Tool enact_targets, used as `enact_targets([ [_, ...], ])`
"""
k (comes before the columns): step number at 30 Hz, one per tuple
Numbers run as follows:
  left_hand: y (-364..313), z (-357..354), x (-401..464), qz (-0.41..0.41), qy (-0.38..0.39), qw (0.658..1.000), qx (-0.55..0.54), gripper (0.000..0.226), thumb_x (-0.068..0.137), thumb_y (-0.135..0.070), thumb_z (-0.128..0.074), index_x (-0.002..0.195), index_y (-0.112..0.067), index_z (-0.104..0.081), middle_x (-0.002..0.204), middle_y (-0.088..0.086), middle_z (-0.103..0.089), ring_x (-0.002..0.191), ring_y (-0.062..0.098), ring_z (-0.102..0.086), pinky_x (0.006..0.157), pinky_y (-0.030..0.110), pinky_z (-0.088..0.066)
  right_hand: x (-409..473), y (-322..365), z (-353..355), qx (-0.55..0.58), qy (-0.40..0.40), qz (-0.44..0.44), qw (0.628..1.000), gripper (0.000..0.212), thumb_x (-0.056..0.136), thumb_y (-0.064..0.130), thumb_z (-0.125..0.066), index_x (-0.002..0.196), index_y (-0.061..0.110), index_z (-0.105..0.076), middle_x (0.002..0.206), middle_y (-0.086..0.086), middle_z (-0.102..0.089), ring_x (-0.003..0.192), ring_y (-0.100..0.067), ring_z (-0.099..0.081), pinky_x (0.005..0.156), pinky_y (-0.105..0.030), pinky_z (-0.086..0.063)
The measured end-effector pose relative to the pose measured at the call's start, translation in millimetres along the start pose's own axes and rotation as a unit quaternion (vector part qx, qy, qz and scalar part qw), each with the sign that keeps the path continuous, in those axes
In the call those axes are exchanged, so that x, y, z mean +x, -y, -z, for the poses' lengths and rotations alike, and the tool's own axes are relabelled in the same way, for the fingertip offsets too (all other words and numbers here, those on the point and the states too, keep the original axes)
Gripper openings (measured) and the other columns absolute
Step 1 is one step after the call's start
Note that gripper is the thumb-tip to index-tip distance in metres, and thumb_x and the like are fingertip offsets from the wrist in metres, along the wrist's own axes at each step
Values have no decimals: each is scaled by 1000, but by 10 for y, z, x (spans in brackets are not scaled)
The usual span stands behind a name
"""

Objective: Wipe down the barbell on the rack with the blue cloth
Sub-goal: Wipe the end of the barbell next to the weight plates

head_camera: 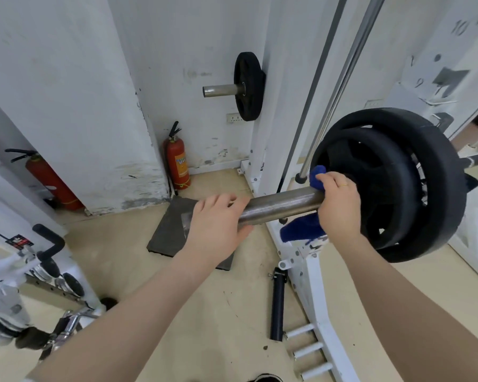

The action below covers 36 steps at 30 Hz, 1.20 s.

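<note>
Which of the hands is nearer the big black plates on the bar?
The right. The right hand grips the blue cloth on the bar right beside the plates; the left hand rests at the bar's free end, farther away.

The barbell point(284, 205) sleeve juts left from its plates point(392, 186), with the mat point(169, 230) on the floor below its tip.
</note>
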<state>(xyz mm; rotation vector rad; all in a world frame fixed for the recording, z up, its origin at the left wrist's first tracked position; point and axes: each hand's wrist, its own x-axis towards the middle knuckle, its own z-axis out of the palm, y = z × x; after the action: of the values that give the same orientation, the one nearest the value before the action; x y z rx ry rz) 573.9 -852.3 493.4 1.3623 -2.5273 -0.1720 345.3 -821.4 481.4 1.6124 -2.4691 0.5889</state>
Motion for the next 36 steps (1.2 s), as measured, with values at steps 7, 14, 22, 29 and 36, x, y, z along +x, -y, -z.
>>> enact_targets([
  [7,-57,-118,52,10,-32,998,54,50,69,-31,-79,114,-18,-63,96,5,-64,90,30,-61,78,43,-46,113,-309,46,-65,39,88,993,65,73,-2,-65,134,8,-44,138,-12,-43,120,-33,-42,103,-42,-34],
  [14,-95,-120,57,47,-23,998,34,51,84,-37,-62,132,-27,-47,117,-2,-54,112,22,-47,96,37,-32,-224,163,-199,90,-12,159,983,55,58,-16,-62,109,4,-60,114,-17,-60,106,-33,-49,92,-35,-36],
  [22,-71,-110,46,52,-23,998,24,51,84,-36,-63,132,-27,-48,116,-1,-55,110,23,-48,95,37,-33,-75,-171,-99,137,-22,-26,990,55,79,-12,-47,126,15,-55,137,-12,-41,120,-22,-25,100,-42,-29],
  [29,-68,-71,41,47,-11,999,23,49,87,-39,-57,133,-29,-44,119,-4,-52,112,21,-44,95,35,-32,-390,450,-252,226,-56,-109,966,52,87,-12,-45,132,13,-47,137,-8,-33,116,-27,-34,93,-27,-33],
  [36,96,14,0,49,-28,995,-87,35,88,-27,-55,122,-21,-58,122,-1,-60,113,24,-49,95,39,-40,-562,580,-286,323,-51,-48,944,41,93,-2,-46,132,10,-50,119,-1,-35,103,-12,-36,87,0,-26],
])
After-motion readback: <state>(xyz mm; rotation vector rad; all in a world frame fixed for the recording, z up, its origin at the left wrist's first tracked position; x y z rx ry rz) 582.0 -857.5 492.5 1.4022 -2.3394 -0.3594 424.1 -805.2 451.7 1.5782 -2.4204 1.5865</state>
